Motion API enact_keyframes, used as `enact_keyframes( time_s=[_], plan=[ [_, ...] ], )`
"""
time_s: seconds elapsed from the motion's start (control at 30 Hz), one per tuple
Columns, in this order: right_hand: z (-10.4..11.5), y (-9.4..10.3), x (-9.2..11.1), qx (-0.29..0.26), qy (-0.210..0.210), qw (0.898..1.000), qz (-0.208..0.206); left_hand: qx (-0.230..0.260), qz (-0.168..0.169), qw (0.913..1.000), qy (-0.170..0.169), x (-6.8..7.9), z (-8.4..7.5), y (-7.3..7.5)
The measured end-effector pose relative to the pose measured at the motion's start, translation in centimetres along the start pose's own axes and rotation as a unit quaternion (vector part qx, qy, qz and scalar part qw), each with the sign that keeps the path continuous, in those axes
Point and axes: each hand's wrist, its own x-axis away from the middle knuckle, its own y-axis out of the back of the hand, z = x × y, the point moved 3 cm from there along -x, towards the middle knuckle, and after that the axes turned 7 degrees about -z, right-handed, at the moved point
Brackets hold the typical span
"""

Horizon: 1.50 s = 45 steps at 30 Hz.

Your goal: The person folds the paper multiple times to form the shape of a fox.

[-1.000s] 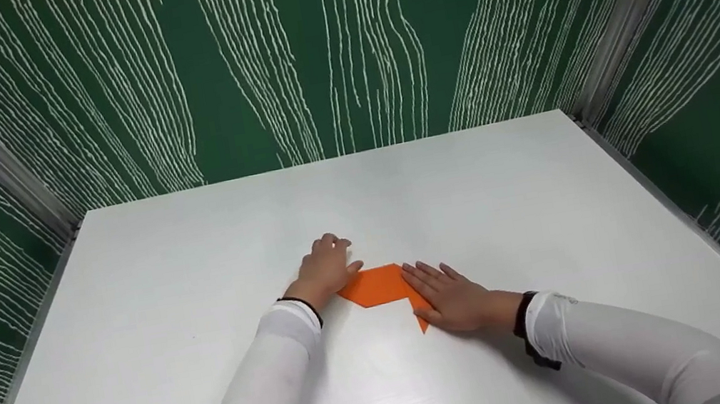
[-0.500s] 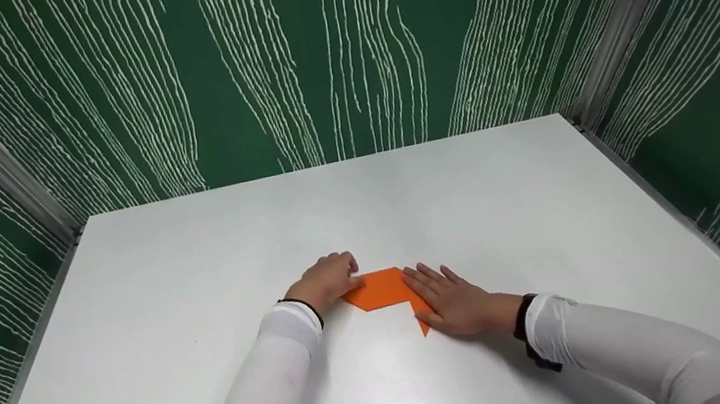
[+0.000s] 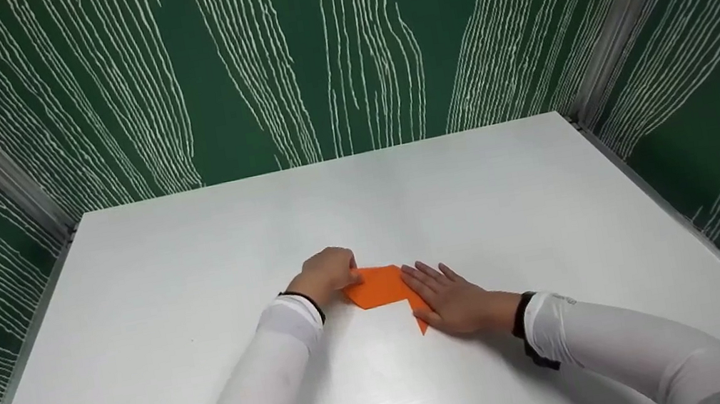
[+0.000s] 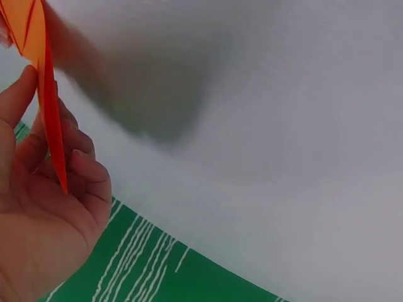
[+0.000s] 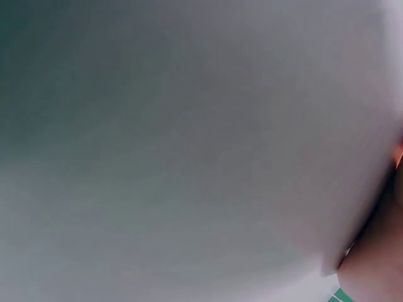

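A folded sheet of orange paper lies on the white table, with a pointed flap angling toward the near side at its right. My left hand pinches the paper's left end between thumb and curled fingers. In the left wrist view that end of the orange paper stands edge-on between the thumb and fingers of the left hand. With fingers straight, my right hand presses flat on the paper's right part and covers some of it. Only an edge of the right hand shows in the right wrist view.
The white table extends on all sides of the paper. Green panels with wavy white lines stand behind and at both sides, joined by grey metal posts at the corners.
The left hand's fingers, spread beyond the paper a second ago, have curled in and now pinch its left end. The right hand stays in place on the paper.
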Motion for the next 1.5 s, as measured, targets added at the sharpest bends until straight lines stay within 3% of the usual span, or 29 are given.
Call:
enact_keyframes(
  time_s=[0.13, 0.3, 0.43, 0.67, 0.8, 0.93, 1.07, 1.2, 1.43, 1.5],
  plan=[
    [0.0, 0.0, 0.1, 0.004, -0.004, 1.000, 0.004, 0.009, 0.003, 0.9999, 0.007, 0.3, -0.5, 0.6],
    [0.2, 0.2, 0.4, -0.001, -0.008, 1.000, 0.008, 0.057, -0.006, 0.9982, 0.018, 0.9, -1.0, 1.1],
    [0.3, 0.3, 0.3, 0.006, -0.010, 1.000, 0.009, 0.099, -0.035, 0.9943, 0.019, 1.4, -1.3, 1.1],
    [0.3, 0.5, 0.3, -0.002, -0.001, 1.000, 0.002, 0.172, -0.103, 0.9791, 0.034, 2.3, -2.1, 0.2],
    [0.2, 0.5, 0.3, 0.000, -0.001, 1.000, 0.000, 0.182, -0.123, 0.9756, 0.005, 2.8, -2.9, -1.5],
    [0.2, 0.3, 0.3, -0.004, -0.002, 1.000, -0.001, 0.192, -0.117, 0.9726, -0.059, 3.2, -4.0, -3.3],
    [0.2, 0.3, 0.3, -0.005, 0.003, 1.000, -0.001, 0.152, -0.124, 0.9731, -0.121, 3.5, -4.8, -4.8],
    [0.1, 0.3, 0.2, -0.003, 0.008, 1.000, -0.003, 0.098, -0.130, 0.9743, -0.156, 3.8, -5.1, -5.7],
    [0.0, 0.1, 0.0, 0.007, 0.002, 1.000, 0.003, 0.015, -0.121, 0.9750, -0.185, 4.3, -5.3, -6.5],
    [0.0, 0.1, 0.0, 0.007, 0.000, 1.000, 0.004, -0.026, -0.132, 0.9716, -0.194, 4.3, -5.5, -6.6]
  ],
)
